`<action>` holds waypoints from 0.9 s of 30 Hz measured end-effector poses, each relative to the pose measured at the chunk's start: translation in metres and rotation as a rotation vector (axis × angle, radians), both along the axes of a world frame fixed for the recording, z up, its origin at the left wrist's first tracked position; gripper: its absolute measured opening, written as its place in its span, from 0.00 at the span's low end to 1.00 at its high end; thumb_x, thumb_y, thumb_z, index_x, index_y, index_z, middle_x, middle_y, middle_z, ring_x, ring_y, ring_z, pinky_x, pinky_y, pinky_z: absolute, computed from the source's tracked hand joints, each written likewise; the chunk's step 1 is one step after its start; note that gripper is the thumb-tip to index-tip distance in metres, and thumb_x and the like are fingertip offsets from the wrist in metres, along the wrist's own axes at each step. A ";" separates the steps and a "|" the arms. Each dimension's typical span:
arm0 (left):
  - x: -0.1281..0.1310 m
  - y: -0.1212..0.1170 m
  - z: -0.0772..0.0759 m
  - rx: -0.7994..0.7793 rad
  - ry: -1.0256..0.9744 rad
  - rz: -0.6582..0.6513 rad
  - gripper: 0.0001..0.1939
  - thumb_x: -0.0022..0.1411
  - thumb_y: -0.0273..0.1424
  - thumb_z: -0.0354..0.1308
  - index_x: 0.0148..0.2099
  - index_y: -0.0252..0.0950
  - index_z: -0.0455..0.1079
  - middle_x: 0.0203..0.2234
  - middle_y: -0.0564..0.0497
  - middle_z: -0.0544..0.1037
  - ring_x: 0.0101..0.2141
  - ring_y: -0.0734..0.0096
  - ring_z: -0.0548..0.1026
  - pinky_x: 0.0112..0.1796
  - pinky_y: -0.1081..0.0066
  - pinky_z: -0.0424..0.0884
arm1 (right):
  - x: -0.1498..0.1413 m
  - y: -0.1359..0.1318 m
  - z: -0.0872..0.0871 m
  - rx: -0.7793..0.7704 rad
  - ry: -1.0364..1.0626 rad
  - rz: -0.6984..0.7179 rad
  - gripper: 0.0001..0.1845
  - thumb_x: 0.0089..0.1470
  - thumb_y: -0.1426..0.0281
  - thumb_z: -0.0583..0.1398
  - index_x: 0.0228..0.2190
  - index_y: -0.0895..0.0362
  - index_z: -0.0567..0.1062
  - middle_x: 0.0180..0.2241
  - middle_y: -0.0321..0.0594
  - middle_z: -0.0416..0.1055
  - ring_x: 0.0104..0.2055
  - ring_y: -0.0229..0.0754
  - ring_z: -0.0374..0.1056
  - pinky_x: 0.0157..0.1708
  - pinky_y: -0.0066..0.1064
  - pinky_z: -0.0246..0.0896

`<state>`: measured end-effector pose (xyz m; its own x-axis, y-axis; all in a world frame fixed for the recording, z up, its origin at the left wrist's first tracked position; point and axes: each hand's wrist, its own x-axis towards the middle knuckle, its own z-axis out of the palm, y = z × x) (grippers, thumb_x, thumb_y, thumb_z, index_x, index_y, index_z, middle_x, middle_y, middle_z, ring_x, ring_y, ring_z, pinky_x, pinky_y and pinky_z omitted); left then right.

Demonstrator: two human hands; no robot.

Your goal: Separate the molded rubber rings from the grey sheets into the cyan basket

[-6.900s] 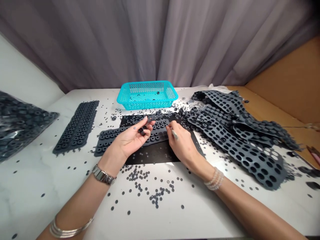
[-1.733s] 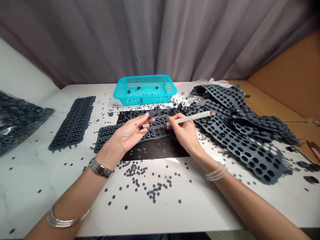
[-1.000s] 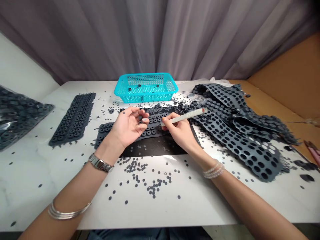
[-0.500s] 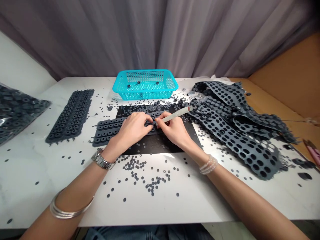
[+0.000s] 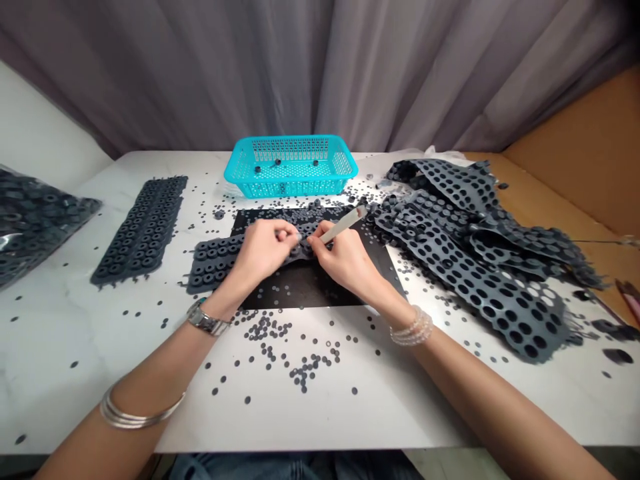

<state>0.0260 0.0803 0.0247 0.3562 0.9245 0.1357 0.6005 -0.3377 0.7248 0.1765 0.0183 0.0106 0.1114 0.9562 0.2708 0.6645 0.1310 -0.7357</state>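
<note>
Currently | right hand [image 5: 345,258]: one pale stick [image 5: 342,225] | ringed strips [image 5: 216,261]: two | baskets [image 5: 300,187]: one

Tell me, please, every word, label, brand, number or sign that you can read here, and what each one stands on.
No text can be read.
Wristwatch: any marking is too small to read.
Pale stick in the right hand: no lettering can be made out.
Turquoise basket and clear bag: no lettering can be made out.

The left hand [image 5: 267,250] hides part of the studded sheet [image 5: 213,263].
</note>
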 end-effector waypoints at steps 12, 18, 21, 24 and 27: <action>-0.016 0.008 0.014 -0.950 -1.027 0.018 0.04 0.59 0.18 0.57 0.32 0.27 0.70 0.29 0.46 0.73 0.19 0.86 0.60 0.16 0.85 0.57 | 0.007 -0.011 -0.001 0.016 0.346 -0.181 0.14 0.57 0.61 0.57 0.24 0.55 0.70 0.22 0.34 0.72 0.27 0.38 0.68 0.31 0.29 0.57; -0.012 0.001 0.015 -1.076 -1.105 -0.036 0.07 0.62 0.17 0.53 0.40 0.28 0.71 0.29 0.45 0.74 0.19 0.86 0.60 0.16 0.85 0.57 | 0.010 -0.011 0.000 -0.004 0.326 -0.204 0.15 0.56 0.60 0.58 0.22 0.56 0.69 0.22 0.35 0.73 0.24 0.37 0.64 0.28 0.28 0.55; -0.012 -0.001 0.015 -1.102 -1.130 -0.051 0.05 0.63 0.18 0.54 0.38 0.27 0.71 0.30 0.45 0.74 0.20 0.85 0.61 0.16 0.85 0.58 | 0.010 -0.012 0.000 -0.010 0.319 -0.209 0.15 0.56 0.60 0.58 0.22 0.55 0.69 0.22 0.35 0.73 0.25 0.37 0.64 0.29 0.29 0.54; -0.012 -0.001 0.014 -1.129 -1.153 -0.043 0.03 0.63 0.20 0.55 0.35 0.27 0.69 0.31 0.44 0.74 0.21 0.85 0.61 0.17 0.85 0.59 | 0.011 -0.013 0.000 -0.020 0.309 -0.214 0.16 0.57 0.60 0.58 0.22 0.55 0.70 0.22 0.35 0.73 0.25 0.38 0.65 0.29 0.29 0.54; -0.012 -0.002 0.013 -1.156 -1.177 -0.064 0.04 0.63 0.20 0.54 0.35 0.27 0.69 0.33 0.42 0.75 0.21 0.85 0.61 0.17 0.85 0.59 | 0.011 -0.013 0.000 -0.030 0.315 -0.202 0.16 0.57 0.58 0.57 0.23 0.55 0.70 0.22 0.36 0.73 0.26 0.39 0.67 0.29 0.30 0.56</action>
